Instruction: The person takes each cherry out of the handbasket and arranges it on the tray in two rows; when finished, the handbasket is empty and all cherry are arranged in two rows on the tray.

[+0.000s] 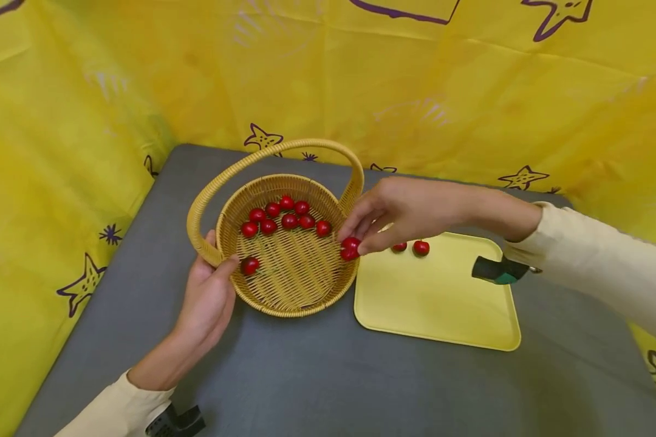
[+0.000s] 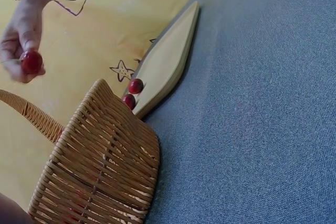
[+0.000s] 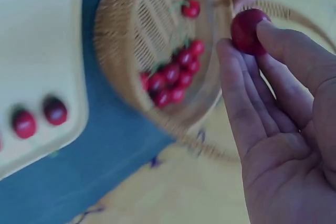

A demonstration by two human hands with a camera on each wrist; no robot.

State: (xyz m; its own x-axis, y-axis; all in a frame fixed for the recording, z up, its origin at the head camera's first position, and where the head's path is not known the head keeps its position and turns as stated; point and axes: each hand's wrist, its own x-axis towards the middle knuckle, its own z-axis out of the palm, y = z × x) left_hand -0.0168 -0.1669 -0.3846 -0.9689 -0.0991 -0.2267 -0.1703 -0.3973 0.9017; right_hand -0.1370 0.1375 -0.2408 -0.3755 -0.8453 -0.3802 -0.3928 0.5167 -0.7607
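Observation:
A round wicker basket [image 1: 290,306] with an arched handle [image 1: 273,149] stands on the table. My left hand [image 1: 208,300] grips its left side by the handle's base, thumb over the rim. Several red cherries [image 1: 290,221] lie inside, mostly along the far side, and a lone cherry [image 1: 249,266] sits near my left thumb. Above the basket's right rim, my right hand [image 1: 399,212] pinches a cherry [image 3: 249,31] between thumb and fingers. To the right, a pale yellow tray [image 1: 437,297] carries more cherries [image 1: 421,247] at its far left part, partly hidden by my right hand.
The grey table [image 1: 306,376] runs up to yellow cloth [image 1: 443,91] with starfish drawings at the back and sides. Basket and tray stand close together, and the tall handle arches over the basket's far side.

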